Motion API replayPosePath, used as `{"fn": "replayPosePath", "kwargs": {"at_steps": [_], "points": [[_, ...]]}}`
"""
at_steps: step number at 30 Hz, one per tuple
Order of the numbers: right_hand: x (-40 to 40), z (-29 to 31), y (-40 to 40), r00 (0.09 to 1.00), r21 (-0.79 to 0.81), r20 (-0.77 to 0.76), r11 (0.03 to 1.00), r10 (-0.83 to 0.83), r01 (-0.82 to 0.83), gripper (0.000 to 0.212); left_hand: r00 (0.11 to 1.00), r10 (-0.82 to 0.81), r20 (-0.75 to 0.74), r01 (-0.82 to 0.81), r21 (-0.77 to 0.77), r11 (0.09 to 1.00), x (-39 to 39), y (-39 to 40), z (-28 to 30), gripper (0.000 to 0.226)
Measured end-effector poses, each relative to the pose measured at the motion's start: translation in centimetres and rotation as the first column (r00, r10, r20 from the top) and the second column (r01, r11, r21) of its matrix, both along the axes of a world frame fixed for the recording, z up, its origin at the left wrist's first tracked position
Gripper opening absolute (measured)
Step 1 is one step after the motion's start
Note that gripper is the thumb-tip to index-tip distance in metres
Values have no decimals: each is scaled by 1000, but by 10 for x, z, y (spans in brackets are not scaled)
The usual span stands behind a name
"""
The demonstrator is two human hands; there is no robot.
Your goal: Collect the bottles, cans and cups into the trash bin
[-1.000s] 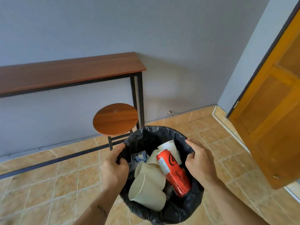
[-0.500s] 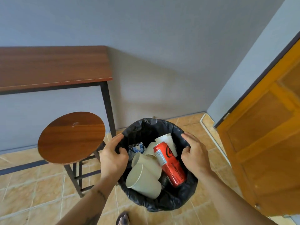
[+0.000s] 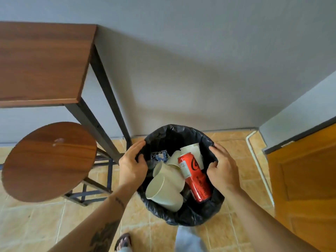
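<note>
Compared with half a second ago, the round wooden stool (image 3: 49, 160) and the long brown wooden table (image 3: 41, 62) sit closer and larger at the left, and the corner of the grey wall now fills the view ahead; the grasp on the bin looks unchanged.

Both hands carry the round trash bin lined with a black plastic bag (image 3: 181, 218) above the tan tiled floor (image 3: 36, 220). Inside it lie several cream paper cups (image 3: 163, 190) on their sides, one nested in another, with a white cup (image 3: 194, 151) behind them. A red drink can (image 3: 194, 179) leans slanted against the bin's right side, its top toward the far rim. A crumpled blue-and-white wrapper (image 3: 161, 156) shows at the back left.

The left hand (image 3: 131, 165) clasps the left rim, thumb hooked inside over the bag and fingers curled outside. The right hand (image 3: 222, 170) grips the right rim likewise, thumb inside just beside the can. An orange wooden door (image 3: 307, 179) stands at the right.
</note>
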State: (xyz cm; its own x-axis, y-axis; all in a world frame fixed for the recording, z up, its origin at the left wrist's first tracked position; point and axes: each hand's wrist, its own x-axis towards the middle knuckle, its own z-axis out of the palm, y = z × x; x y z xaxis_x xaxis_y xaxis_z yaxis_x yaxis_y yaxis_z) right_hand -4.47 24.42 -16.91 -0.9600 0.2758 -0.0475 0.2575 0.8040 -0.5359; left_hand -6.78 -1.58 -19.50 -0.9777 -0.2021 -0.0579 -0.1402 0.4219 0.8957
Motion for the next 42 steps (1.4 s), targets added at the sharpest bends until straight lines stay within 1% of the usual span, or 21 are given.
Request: {"fn": "replayPosePath", "kwargs": {"at_steps": [4,7,9,11,14,16,20,25,27,30,33,36,38,40,42], "points": [[-44,-42,27,985,8,76,988,156,-157,61,986,127,108,-129,12,992,-24,27,-29,45],[-76,-81,34,963,-9,134,972,233,-234,63,954,234,189,-237,-8,971,-42,39,-61,44],[-94,-114,34,947,-7,169,961,274,-277,64,933,288,217,-288,-32,957,-54,42,-91,44],[-112,-154,31,931,0,211,953,297,-304,65,909,339,242,-338,-47,940,-67,40,-131,43],[-134,-230,23,915,-22,260,949,308,-314,67,876,379,298,-380,-54,923,-81,34,-209,43],[-146,-283,19,905,-45,276,945,324,-324,68,870,396,295,-390,-83,917,-90,29,-261,44],[-170,-377,11,896,-75,236,926,377,-370,66,859,431,275,-408,-139,902,-109,16,-352,49],[-197,-457,5,878,-115,226,906,422,-406,67,864,439,245,-427,-104,898,-131,3,-435,51],[-207,-477,5,868,-137,250,903,429,-407,69,862,451,233,-437,-111,893,-137,4,-455,52],[-215,-495,10,851,-159,284,897,441,-412,72,858,440,264,-430,-100,897,-143,11,-475,53],[-217,-504,14,826,-189,304,880,475,-436,74,867,428,255,-414,-106,904,-144,19,-488,52],[-223,-502,15,794,-204,333,861,508,-465,74,848,450,282,-435,-116,893,-148,14,-494,47],[-225,-494,16,763,-189,373,848,528,-495,74,869,383,313,-352,-153,923,-148,10,-488,44],[-226,-480,15,724,-190,432,839,538,-510,76,888,281,363,-203,-237,950,-152,2,-475,43],[-225,-457,10,711,-195,472,849,521,-492,77,905,185,384,-62,-310,949,-157,0,-450,42]]}}
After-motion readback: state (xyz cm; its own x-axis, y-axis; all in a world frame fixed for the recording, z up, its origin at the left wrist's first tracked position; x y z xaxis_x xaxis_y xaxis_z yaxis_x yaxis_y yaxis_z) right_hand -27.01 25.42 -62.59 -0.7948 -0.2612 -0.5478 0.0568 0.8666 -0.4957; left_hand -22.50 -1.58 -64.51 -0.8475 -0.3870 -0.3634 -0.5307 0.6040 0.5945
